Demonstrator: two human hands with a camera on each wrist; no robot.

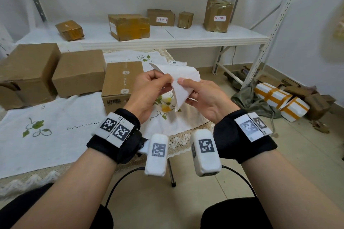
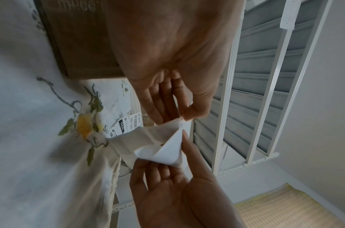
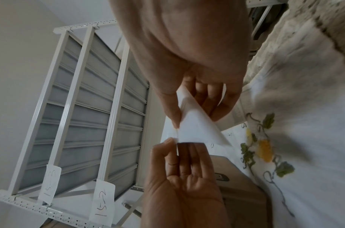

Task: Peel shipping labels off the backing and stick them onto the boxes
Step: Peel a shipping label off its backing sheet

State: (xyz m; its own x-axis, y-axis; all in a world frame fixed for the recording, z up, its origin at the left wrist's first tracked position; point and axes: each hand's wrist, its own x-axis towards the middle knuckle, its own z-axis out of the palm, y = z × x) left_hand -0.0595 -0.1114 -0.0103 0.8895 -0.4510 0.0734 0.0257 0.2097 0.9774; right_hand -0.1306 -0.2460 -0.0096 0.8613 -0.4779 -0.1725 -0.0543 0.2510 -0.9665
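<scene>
Both hands hold a white label sheet (image 1: 183, 87) in the air over the embroidered tablecloth (image 1: 55, 135). My left hand (image 1: 168, 80) pinches a thin, see-through layer at the sheet's edge between thumb and fingers. My right hand (image 1: 186, 89) pinches the white paper layer, thumb on top. In the left wrist view the left hand (image 2: 180, 117) grips a corner while the right hand (image 2: 167, 162) holds the white layer (image 2: 167, 152), and the two layers spread apart. The right wrist view shows the right hand (image 3: 187, 118) on the white sheet (image 3: 197, 131) and the left hand (image 3: 177, 146) below. A brown box (image 1: 122, 78) stands just left of the hands.
Another printed label (image 1: 176, 63) lies on the cloth behind the hands. Two bigger brown boxes (image 1: 80, 72) stand at the left. On the white shelf (image 1: 167, 41) sit several boxes, two with labels (image 1: 217, 15). Taped white parcels (image 1: 281, 102) and cardboard scraps lie on the floor at right.
</scene>
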